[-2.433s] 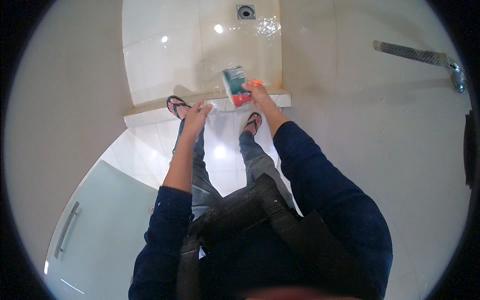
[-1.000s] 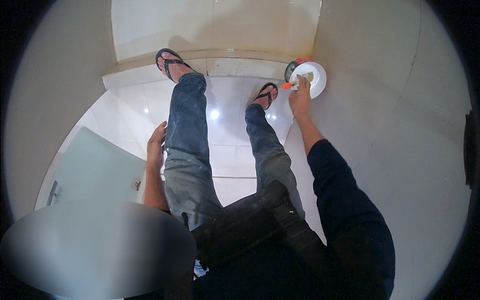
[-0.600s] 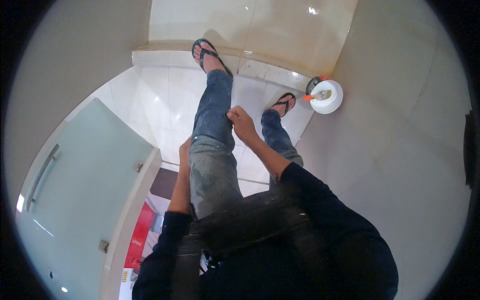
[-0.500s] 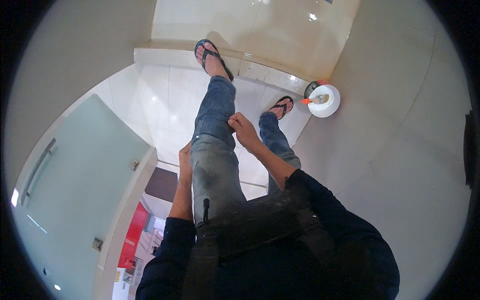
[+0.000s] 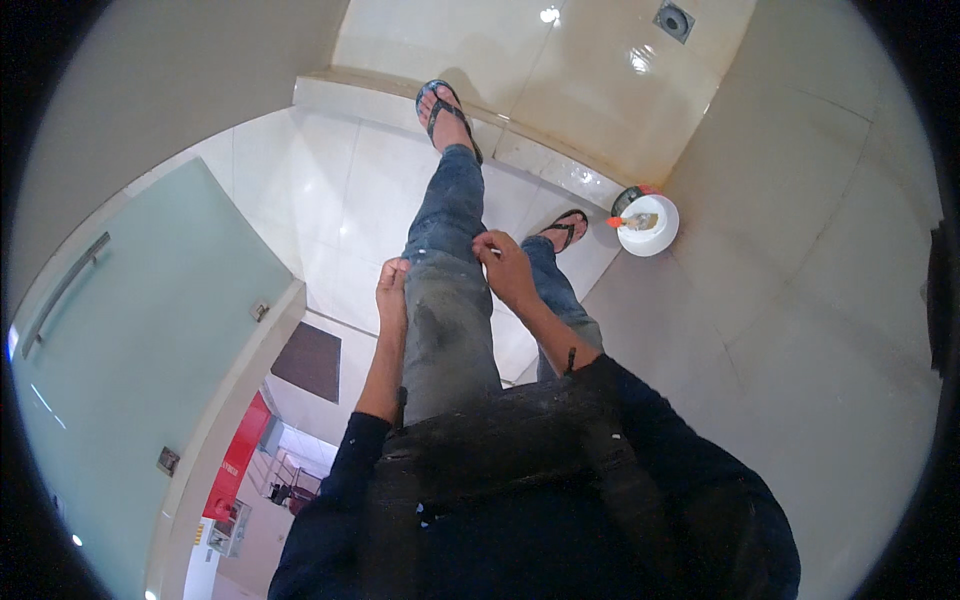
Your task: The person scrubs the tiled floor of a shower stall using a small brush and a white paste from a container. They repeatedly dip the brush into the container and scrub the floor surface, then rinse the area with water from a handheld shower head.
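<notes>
My left leg, in worn blue-grey jeans (image 5: pixel 445 325), is stretched forward, its flip-flop (image 5: pixel 449 115) on the raised step. At the outer side of the knee my left hand (image 5: pixel 392 288) is closed, its fingertips pinching the denim. On the inner side my right hand (image 5: pixel 508 268) is closed too, thumb and fingers gripping the same trouser leg. Grey dusty stains mark the thigh. My right foot, in another flip-flop (image 5: pixel 566 229), stands on the lower white tiles.
At the right wall stands a white bowl (image 5: pixel 660 240) holding a paintbrush (image 5: pixel 640 221) with an orange handle end, beside a dark container (image 5: pixel 624 200). A tiled step (image 5: pixel 555 172) borders a wet floor with a drain (image 5: pixel 674 20). A frosted glass door (image 5: pixel 150 280) stands left.
The left hand has come forward along the trouser leg, and its fingers show more clearly at the knee. The view has shifted, bringing the floor drain into sight.
</notes>
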`<state>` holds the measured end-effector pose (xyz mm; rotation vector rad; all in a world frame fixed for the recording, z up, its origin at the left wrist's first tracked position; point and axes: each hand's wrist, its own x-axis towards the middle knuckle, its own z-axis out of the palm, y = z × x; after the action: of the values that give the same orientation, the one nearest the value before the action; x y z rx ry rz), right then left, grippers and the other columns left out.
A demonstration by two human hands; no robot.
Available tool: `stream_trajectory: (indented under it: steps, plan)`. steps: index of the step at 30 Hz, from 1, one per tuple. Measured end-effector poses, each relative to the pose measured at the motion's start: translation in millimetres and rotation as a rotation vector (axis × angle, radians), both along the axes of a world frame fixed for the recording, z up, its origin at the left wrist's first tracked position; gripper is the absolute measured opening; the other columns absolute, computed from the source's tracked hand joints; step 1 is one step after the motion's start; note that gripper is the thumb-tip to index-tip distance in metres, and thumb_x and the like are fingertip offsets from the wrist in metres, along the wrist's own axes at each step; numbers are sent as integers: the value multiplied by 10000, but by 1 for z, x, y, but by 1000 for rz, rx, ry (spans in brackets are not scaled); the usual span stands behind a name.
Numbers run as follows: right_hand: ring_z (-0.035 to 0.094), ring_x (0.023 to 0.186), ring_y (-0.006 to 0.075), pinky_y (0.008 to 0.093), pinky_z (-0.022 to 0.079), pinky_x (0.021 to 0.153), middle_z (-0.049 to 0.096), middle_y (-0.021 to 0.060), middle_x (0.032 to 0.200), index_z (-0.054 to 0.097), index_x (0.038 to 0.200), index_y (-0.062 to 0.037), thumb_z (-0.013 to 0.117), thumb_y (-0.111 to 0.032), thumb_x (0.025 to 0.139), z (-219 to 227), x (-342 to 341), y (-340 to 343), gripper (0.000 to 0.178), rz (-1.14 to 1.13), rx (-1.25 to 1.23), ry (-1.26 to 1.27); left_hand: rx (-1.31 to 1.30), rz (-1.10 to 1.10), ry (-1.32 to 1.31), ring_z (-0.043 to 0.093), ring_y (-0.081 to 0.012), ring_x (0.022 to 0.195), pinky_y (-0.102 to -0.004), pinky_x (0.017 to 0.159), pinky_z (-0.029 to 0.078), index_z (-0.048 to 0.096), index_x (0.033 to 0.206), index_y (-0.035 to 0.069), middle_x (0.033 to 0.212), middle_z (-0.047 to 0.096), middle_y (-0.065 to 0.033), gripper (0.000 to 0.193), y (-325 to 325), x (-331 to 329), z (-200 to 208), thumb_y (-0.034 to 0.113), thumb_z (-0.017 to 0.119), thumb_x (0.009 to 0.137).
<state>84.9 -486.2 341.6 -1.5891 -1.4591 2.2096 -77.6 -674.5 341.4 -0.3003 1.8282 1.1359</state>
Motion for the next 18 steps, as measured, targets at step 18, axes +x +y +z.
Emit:
stream_trajectory:
  steps: [18]
  plan:
    - [626, 860, 235, 344, 493, 816, 640, 105, 859, 615, 988, -36, 639, -125, 873, -39, 14, -28, 147, -35, 117, -20, 79, -52, -7, 524, -86, 796, -280, 740, 459, 589, 945, 112, 861, 565, 36, 150, 12, -1, -8, 248, 551, 997]
